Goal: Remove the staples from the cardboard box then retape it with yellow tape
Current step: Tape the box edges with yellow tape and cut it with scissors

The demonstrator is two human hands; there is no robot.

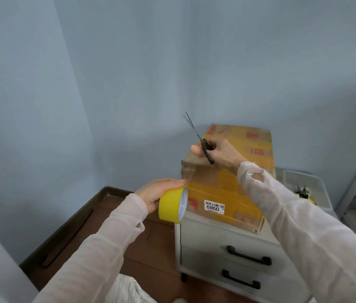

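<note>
A cardboard box (236,147) with yellow tape strips and a white label lies on a white drawer cabinet (220,243). My left hand (157,192) grips a roll of yellow tape (171,204) at the box's near left corner; a strip runs from the roll onto the box. My right hand (218,150) holds black scissors (203,142) above the box's left edge, blades slightly parted and pointing up and away.
A clear plastic bin (312,182) to the right of the box holds yellow-handled pliers (302,192). The cabinet has two drawers with black handles. Brown wooden floor lies to the left, blue walls behind. A pale upright frame stands at far right.
</note>
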